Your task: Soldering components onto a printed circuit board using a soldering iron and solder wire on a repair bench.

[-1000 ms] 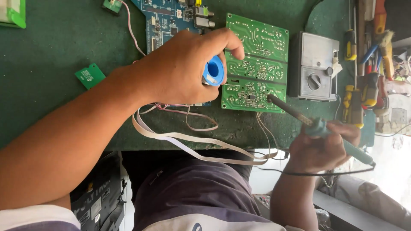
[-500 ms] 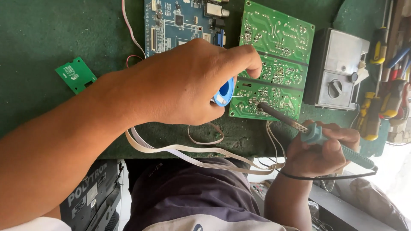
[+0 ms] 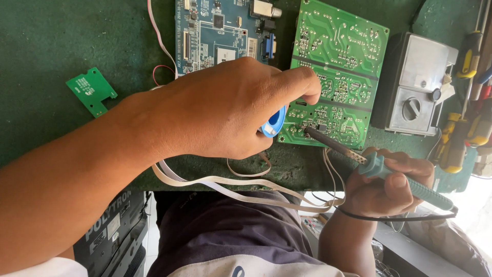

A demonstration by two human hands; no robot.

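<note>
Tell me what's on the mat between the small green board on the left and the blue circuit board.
In the head view, only bare green mat lies between the small green board and the blue circuit board.

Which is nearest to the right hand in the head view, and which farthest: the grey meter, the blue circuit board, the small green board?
From the right hand:
1. Grey meter, just above it.
2. Blue circuit board, upper middle.
3. Small green board, far left.

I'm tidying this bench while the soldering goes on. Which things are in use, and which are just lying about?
In use:
left hand holding a blue solder spool
right hand gripping the soldering iron
green circuit board under the iron's tip

Lying about:
small green board
blue circuit board
grey meter
screwdrivers
flat ribbon cable
</note>
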